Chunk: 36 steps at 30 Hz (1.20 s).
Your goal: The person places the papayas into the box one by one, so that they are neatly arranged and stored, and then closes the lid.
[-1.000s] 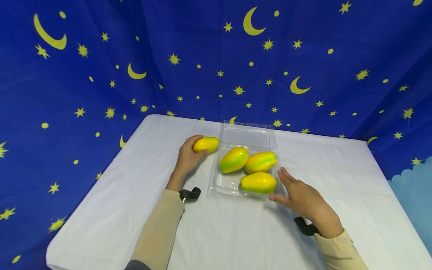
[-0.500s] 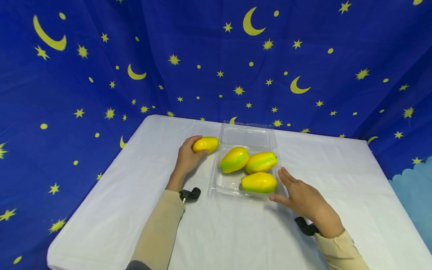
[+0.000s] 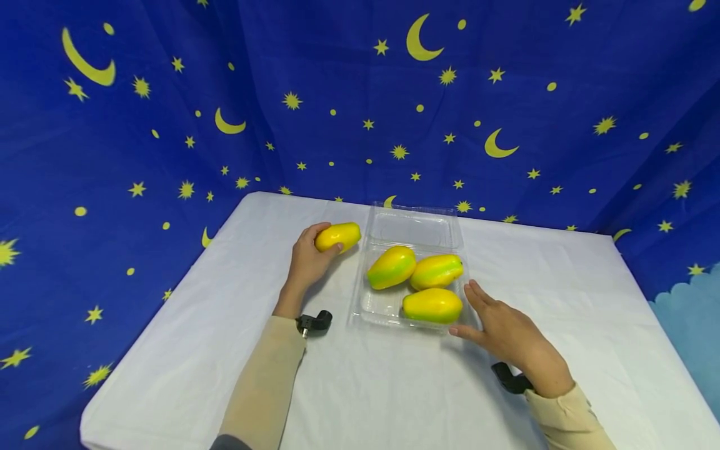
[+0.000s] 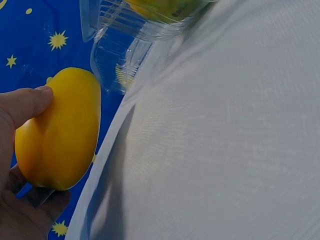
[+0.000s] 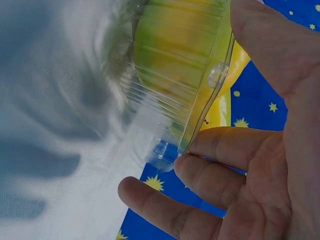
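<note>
My left hand (image 3: 307, 259) grips a yellow papaya (image 3: 339, 237) left of the clear plastic clamshell box (image 3: 372, 306). In the left wrist view, the thumb lies on one side of this papaya (image 4: 65, 135) and fingers are under its end. Inside the box's base lie three yellow-green papayas: one at left (image 3: 391, 267), one at right (image 3: 437, 271) and one in front (image 3: 432, 305). My right hand (image 3: 509, 334) is beside the box's right side with fingers spread. The right wrist view has its fingertips right at the box's rim (image 5: 200, 117).
The box's lid (image 3: 413, 228) is folded back toward the far table edge. A white cloth covers the table (image 3: 360, 394). Behind it hangs a blue curtain (image 3: 337, 75) with yellow moons and stars. Each wrist carries a black camera mount, such as the left one (image 3: 316, 322).
My left hand has shifted slightly left and away from the box with the papaya, which now tilts up a little. My right hand and the papayas in the box have stayed in place.
</note>
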### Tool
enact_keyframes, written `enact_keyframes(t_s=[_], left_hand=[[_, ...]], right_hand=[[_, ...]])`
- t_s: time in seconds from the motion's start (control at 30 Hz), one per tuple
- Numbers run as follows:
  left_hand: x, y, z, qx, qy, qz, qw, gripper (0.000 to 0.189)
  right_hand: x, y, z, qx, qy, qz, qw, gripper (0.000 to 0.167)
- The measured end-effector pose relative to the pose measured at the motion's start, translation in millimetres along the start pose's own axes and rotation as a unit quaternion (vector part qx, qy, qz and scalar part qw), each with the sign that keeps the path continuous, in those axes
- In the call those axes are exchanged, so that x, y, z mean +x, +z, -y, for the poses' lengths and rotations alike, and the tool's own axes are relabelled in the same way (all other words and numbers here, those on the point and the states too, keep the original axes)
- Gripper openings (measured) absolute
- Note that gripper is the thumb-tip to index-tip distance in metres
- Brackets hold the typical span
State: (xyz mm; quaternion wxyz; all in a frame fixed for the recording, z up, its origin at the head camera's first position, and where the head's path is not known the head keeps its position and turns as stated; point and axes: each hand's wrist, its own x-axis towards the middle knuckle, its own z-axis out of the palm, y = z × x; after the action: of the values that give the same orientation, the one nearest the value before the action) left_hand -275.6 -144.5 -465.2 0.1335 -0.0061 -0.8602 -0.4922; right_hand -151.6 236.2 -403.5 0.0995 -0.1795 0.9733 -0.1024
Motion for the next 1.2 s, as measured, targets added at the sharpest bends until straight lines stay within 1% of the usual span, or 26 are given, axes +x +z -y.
enact_keyframes(t_s=[0.17, 0.27, 0.43, 0.6, 0.77, 0.9, 0.97, 1.03, 1.2], left_hand=[[-1.6, -4.9, -2.3, -0.012, -0.015, 0.007, 0.9998, 0.059], [-2.7, -8.7, -6.3, -0.026, -0.015, 0.006, 0.9995, 0.058], [-5.3, -13.1, -16.3, -0.042, 0.002, 0.013, 0.9990, 0.057], [-8.7, -15.0, -27.2, -0.039, 0.017, 0.016, 0.9990, 0.056], [-11.9, -16.0, -42.0, -0.041, 0.037, 0.018, 0.9983, 0.056], [-18.5, -16.0, -52.8, -0.042, 0.046, 0.014, 0.9980, 0.056], [-23.3, -15.0, -56.7, -0.044, 0.052, 0.014, 0.9976, 0.056], [-28.8, -13.0, -59.7, -0.044, 0.066, 0.016, 0.9967, 0.056], [-42.7, -6.9, -64.6, -0.043, 0.118, 0.025, 0.9918, 0.055]], right_hand=[[-2.9, 3, -1, 0.004, 0.001, 0.001, 1.0000, 0.098], [-4.2, 4, -1, 0.006, -0.004, -0.005, 1.0000, 0.097], [-6.3, 6, 0, 0.008, -0.002, -0.006, 0.9999, 0.097], [-8.0, 8, -1, 0.012, -0.004, -0.006, 0.9999, 0.096], [-7.9, 9, -3, 0.010, -0.008, -0.014, 0.9998, 0.095], [-5.7, 9, -4, 0.011, -0.013, -0.020, 0.9996, 0.095], [-4.4, 8, -4, 0.012, -0.015, -0.020, 0.9996, 0.096], [-3.3, 7, -5, 0.010, -0.018, -0.021, 0.9996, 0.096], [-2.5, 3, -6, 0.000, -0.021, -0.025, 0.9995, 0.093]])
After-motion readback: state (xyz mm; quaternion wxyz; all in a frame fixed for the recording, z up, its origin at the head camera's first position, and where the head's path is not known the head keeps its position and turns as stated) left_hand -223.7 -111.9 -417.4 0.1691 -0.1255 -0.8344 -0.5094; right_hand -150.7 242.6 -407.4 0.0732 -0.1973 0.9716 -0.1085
